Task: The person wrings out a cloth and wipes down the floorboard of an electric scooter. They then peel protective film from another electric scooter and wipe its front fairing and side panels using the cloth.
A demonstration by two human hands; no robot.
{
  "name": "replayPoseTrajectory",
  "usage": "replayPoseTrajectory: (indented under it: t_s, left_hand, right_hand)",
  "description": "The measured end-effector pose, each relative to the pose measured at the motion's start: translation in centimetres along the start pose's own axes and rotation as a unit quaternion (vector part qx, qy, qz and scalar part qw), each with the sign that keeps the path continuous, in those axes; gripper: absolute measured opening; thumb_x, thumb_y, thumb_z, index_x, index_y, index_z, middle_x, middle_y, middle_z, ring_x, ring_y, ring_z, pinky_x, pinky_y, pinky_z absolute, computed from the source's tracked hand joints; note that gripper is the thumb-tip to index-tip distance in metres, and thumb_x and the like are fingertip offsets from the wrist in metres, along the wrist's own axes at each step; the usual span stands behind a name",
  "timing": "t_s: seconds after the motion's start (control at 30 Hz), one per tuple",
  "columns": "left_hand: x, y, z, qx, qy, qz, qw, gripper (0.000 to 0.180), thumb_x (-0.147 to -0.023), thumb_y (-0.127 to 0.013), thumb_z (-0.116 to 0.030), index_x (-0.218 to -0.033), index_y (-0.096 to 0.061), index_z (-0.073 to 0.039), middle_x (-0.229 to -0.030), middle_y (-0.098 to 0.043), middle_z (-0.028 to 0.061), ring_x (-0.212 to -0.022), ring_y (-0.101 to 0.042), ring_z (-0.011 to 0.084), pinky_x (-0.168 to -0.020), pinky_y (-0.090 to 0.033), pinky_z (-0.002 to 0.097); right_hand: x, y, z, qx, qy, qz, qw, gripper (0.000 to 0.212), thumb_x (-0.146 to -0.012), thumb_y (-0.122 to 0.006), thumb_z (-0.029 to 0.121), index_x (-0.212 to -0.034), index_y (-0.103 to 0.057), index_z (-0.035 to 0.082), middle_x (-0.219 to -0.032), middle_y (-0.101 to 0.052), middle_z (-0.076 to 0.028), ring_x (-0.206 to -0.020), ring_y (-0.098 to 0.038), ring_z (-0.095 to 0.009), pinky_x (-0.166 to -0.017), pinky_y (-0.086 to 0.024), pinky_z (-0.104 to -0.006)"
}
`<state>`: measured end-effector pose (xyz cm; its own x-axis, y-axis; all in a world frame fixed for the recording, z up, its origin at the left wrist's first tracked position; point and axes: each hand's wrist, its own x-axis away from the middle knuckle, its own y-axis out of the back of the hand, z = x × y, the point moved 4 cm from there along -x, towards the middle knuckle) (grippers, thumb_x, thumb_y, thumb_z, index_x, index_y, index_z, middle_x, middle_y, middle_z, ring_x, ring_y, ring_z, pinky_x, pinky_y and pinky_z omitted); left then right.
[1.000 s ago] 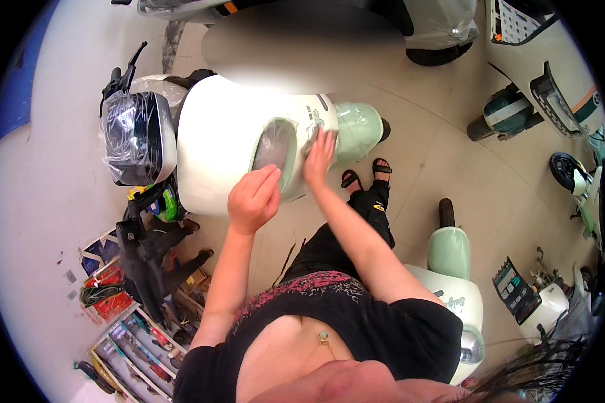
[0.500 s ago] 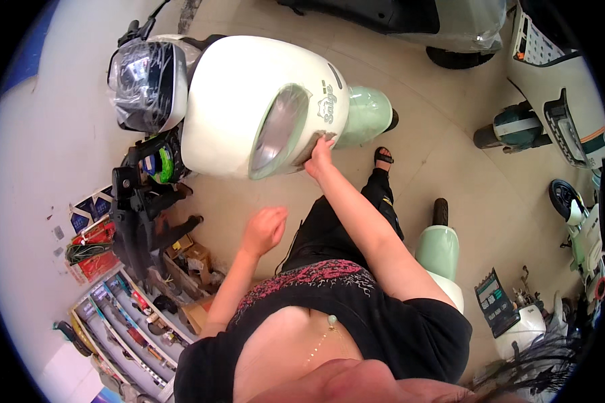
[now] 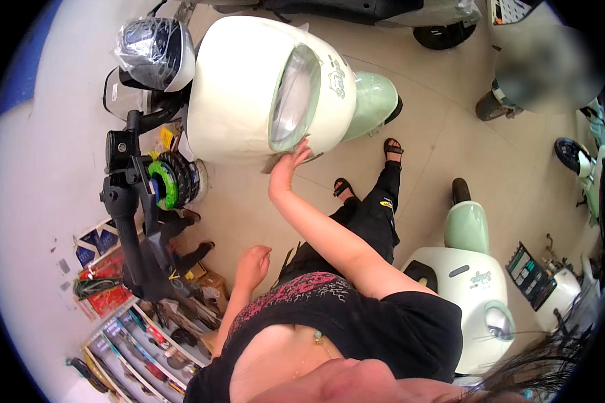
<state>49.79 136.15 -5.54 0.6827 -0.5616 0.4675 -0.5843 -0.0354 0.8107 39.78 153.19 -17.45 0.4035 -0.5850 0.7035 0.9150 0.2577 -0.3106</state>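
Note:
A cream scooter front [image 3: 238, 87] with a pale green fender [image 3: 373, 101] stands in front of me. It has an oval headlight [image 3: 296, 101] with a pale green rim. My right hand [image 3: 289, 168] reaches across and presses a grey-brown cloth [image 3: 271, 163] to the panel at the headlight's near edge. Part of the cloth is hidden under the fingers. My left hand [image 3: 252, 266] is held near my body at the lower left, its fingers curled, with nothing visible in them. It touches nothing.
A plastic-wrapped scooter display [image 3: 151, 54] and a black handlebar stem [image 3: 134, 201] stand at the left. Stacked tyres [image 3: 175, 178] and a parts rack [image 3: 138, 349] are below. A second cream scooter [image 3: 450, 275] stands at my right; a dark scooter [image 3: 343, 10] is at the far side.
My right hand has slid left with the cloth, from the lower panel to the headlight's near edge. My view has shifted, showing more of the scooter at my right. The left hand stays curled.

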Motion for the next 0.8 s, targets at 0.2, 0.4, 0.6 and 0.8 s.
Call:
replayPoseTrajectory:
  t_s: [0.2,0.4,0.6,0.8]
  left_hand:
    - [-0.3,-0.7,1.6,0.026,-0.015,0.024,0.999,0.012,-0.074,-0.052,-0.005,-0.084,-0.059,-0.003,-0.086,-0.058,0.0115,-0.081,-0.055,0.0289,-0.071,-0.045,0.0344]
    - [-1.5,-0.3,1.2,0.029,-0.014,0.013,0.999,0.013,-0.075,-0.052,-0.005,-0.085,-0.059,-0.003,-0.087,-0.058,0.0119,-0.082,-0.055,0.0286,-0.071,-0.045,0.0339]
    - [-3.3,-1.9,-0.5,0.046,-0.001,0.057,0.997,0.014,-0.075,-0.051,-0.005,-0.086,-0.059,-0.004,-0.086,-0.058,0.0119,-0.082,-0.055,0.0284,-0.071,-0.045,0.0337]
    - [-8.6,-2.1,-6.6,0.106,0.01,0.058,0.993,0.014,-0.076,-0.052,-0.007,-0.087,-0.06,-0.004,-0.086,-0.058,0.0117,-0.081,-0.056,0.0275,-0.071,-0.045,0.032]
  right_hand:
    - [-8.3,5.5,-5.3,0.0,0.031,-0.263,0.964,0.048,-0.087,-0.023,0.022,-0.133,-0.018,0.008,-0.138,-0.013,-0.016,-0.127,-0.014,-0.03,-0.102,-0.015,-0.0369]
    - [-19.2,9.6,-6.0,-0.376,-0.11,-0.119,0.912,0.046,-0.086,-0.024,0.025,-0.128,-0.028,0.006,-0.136,-0.023,-0.012,-0.123,-0.025,-0.027,-0.101,-0.02,-0.0352]
    - [-14.9,2.7,7.4,0.307,0.308,-0.075,0.897,0.037,-0.085,-0.036,0.021,-0.121,-0.043,0.019,-0.132,-0.032,-0.009,-0.123,-0.024,-0.029,-0.1,-0.018,-0.0401]
    - [-20.2,5.1,10.2,0.296,0.373,0.024,0.879,0.037,-0.083,-0.036,0.019,-0.118,-0.046,0.015,-0.129,-0.035,-0.01,-0.121,-0.029,-0.028,-0.099,-0.021,-0.0373]
